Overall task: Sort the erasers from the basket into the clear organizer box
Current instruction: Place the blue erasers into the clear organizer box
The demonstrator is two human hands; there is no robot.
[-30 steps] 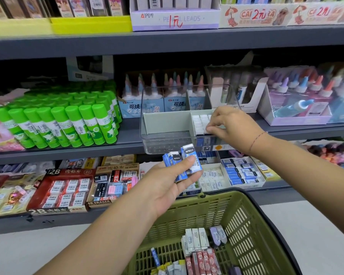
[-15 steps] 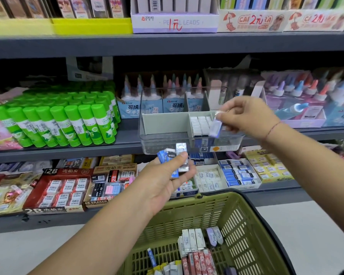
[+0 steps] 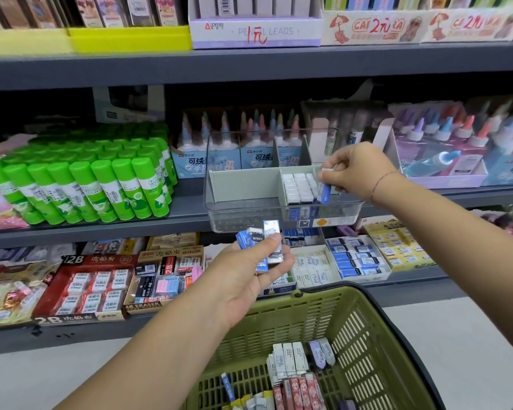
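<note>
A clear organizer box (image 3: 240,214) with grey dividers sits on the middle shelf. Its right compartment holds several white erasers (image 3: 298,187) standing in rows. My right hand (image 3: 359,170) pinches a blue-sleeved eraser (image 3: 325,189) upright over that compartment's right side. Below the box, my left hand (image 3: 249,276) holds a small bunch of blue-and-white erasers (image 3: 261,244) between thumb and fingers. The green basket (image 3: 367,329) is at the bottom, with more erasers (image 3: 290,365) lying in it.
Green glue sticks (image 3: 80,187) stand left of the box on the same shelf. Glue bottles (image 3: 237,149) are behind it and a display tray (image 3: 444,173) to its right. Eraser boxes (image 3: 89,285) fill the lower shelf. A pencil-lead box (image 3: 255,31) sits on the top shelf.
My right hand drew back from the compartment, took a blue eraser from my left hand's bunch and brought it down over the right compartment. My left hand stayed below the box.
</note>
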